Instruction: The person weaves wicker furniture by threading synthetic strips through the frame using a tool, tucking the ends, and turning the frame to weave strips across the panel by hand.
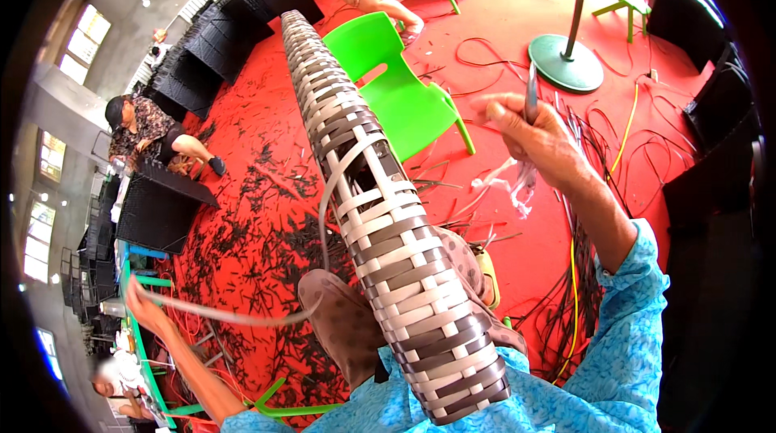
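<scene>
A long, narrow piece woven from beige, grey and brown flat strips point(412, 263) lies over my lap and points away from me. Around its middle, a gap in the weave point(380, 166) shows the dark frame inside. One loose pale strip point(242, 317) loops out from that gap to my left hand point(147, 308), which is stretched far to the left and closed on its end. My right hand point(540, 138), raised right of the woven piece, is wrapped around a tool with a narrow metal blade point(531, 92). The tool's handle is hidden in the fist.
A green plastic chair point(396, 85) stands just beyond the woven piece. Black scraps litter the red floor point(267, 182) on the left. Long dark strips point(586, 271) and a yellow cable point(574, 304) lie at right, near a round stand base point(566, 65). Other people point(149, 130) sit farther off.
</scene>
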Demonstrator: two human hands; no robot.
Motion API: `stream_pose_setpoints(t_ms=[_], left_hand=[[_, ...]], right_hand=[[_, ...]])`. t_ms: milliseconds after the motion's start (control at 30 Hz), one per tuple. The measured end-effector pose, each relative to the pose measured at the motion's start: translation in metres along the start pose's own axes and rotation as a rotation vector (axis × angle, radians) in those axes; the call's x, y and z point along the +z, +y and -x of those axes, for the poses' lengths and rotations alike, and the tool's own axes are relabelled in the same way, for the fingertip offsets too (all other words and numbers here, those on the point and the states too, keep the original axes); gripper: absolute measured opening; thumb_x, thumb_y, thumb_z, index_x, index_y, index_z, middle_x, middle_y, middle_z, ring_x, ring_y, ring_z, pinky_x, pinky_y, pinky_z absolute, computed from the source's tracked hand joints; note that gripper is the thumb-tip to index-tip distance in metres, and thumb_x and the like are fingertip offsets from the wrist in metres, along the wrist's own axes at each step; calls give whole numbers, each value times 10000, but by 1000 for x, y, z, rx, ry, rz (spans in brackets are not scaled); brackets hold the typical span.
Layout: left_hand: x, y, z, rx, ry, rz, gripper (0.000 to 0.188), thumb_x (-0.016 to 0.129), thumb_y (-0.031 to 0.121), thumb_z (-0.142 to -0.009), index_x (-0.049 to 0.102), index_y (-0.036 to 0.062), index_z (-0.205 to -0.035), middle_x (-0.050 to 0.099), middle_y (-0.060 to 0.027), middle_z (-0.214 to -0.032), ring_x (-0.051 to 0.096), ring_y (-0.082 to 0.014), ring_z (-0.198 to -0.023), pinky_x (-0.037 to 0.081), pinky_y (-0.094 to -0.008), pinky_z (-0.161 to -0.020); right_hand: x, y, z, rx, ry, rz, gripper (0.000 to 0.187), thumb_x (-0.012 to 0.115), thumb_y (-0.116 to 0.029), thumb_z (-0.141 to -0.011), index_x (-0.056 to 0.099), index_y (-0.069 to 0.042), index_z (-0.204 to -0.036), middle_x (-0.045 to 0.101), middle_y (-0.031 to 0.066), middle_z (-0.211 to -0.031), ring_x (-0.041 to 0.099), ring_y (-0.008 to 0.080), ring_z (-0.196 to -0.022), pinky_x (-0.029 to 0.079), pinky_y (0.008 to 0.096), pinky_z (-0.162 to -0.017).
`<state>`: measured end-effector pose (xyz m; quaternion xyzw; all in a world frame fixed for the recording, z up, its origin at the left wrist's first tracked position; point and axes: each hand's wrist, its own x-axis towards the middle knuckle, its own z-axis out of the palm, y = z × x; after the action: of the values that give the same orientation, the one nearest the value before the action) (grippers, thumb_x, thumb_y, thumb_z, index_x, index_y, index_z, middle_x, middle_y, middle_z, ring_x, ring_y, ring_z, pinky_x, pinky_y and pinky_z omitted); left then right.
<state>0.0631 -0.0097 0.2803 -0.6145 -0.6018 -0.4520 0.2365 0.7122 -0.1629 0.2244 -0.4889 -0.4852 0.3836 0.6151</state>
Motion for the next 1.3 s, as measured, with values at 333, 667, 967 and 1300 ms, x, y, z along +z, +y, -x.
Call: stream_pose_setpoints(t_ms=[333, 667, 967, 1300], left_hand=[[-13, 397, 16, 1213, -94, 691, 219, 600, 0, -739, 638, 3, -955, 554, -142, -1064, 560, -271, -956, 528, -316, -708], [3, 430, 38, 1264, -359, 772, 341, 595, -119, -629, 627, -7, -949, 562, -123, -1013, 574, -262, -932, 526, -280, -695], [1, 430, 50, 1264, -455, 715, 311, 641, -53, -641, 624, -5, -948, 572, -133, -995, 573, -294, -955, 472, -342, -810], [12, 417, 56, 1066, -606, 786, 390, 646, -64, -696, 597, 38, -1069, 531, -109, -1167, 553, -203, -977, 466, -272, -784]], right_hand=[[65, -96, -13, -220, -283, -191, 380, 407, -324, -943, 547, -15, -1115, 608, 20, -783, 292, 19, -449, 238, 189, -395], [44, -94, -19, -209, -360, -649, 365, 425, -148, -935, 397, -26, -1279, 569, 36, -1080, 278, -27, -494, 235, 119, -390], [-20, -66, -54, -148, -97, -1158, 308, 471, -80, -910, 455, 26, -1198, 558, 144, -1057, 544, 88, -699, 498, 178, -605], [-56, -31, -52, -275, 122, -1216, 242, 470, -37, -895, 456, 60, -1117, 525, 181, -1141, 587, 226, -960, 538, 286, -809]])
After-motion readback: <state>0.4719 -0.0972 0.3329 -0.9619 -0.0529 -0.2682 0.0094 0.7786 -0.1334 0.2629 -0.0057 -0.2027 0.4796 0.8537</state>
